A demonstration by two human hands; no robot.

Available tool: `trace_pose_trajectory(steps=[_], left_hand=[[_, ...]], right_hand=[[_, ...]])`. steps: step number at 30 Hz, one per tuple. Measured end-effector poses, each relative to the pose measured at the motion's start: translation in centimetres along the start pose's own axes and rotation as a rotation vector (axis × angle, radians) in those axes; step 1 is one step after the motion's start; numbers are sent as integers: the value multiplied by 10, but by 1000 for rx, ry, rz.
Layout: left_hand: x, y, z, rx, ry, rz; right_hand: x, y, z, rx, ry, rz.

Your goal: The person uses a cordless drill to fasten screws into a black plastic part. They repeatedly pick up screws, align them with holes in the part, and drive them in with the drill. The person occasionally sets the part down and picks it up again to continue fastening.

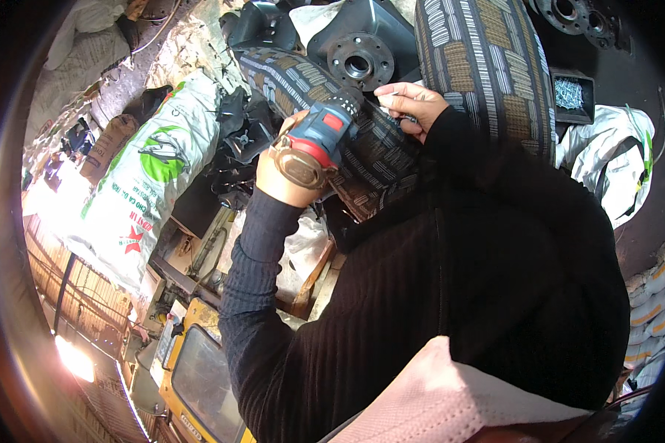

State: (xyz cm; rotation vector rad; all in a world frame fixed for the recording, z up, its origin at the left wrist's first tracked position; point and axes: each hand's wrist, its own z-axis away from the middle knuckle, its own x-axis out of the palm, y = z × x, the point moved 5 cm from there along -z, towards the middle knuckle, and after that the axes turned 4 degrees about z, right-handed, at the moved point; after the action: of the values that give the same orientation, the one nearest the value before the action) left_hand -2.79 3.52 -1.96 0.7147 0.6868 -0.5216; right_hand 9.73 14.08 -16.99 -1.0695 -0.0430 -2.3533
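My left hand (282,176) is wrapped round a blue-grey and red cordless drill (324,131), whose chuck points up and away from me. Beyond the chuck lies a black part with a round, holed centre flange (360,62). The chuck is close to the near edge of that flange; whether it touches cannot be told. To the right of the chuck, my right hand (415,108) has its thumb and fingers pinched together. Something small and thin seems to be between them, too small to name.
Patterned cloth (488,66) covers my legs, on both sides of my hands. A black tray (573,94) of small screws sits at right, above a white sack (606,159). A large white and green sack (151,170) lies at left, with dark plastic pieces (247,136) beside it.
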Motion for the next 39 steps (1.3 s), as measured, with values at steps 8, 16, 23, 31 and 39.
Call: trace_pose_trajectory(steps=[8,16,23,31,39], left_hand=[[-1,42,47,144,194,-74],[5,51,69,127,309,26],[8,56,64,123,247,-87],[13,66,55,104,266,-86],[-2,60,27,187,211,-145]], right_hand=[[-2,0,10,-71,-78,-300],[3,-2,16,-6,-90,-352],[-3,4,9,-32,-119,-326],[-11,11,-8,49,-103,-148],[-13,16,1,57,-16,-106]])
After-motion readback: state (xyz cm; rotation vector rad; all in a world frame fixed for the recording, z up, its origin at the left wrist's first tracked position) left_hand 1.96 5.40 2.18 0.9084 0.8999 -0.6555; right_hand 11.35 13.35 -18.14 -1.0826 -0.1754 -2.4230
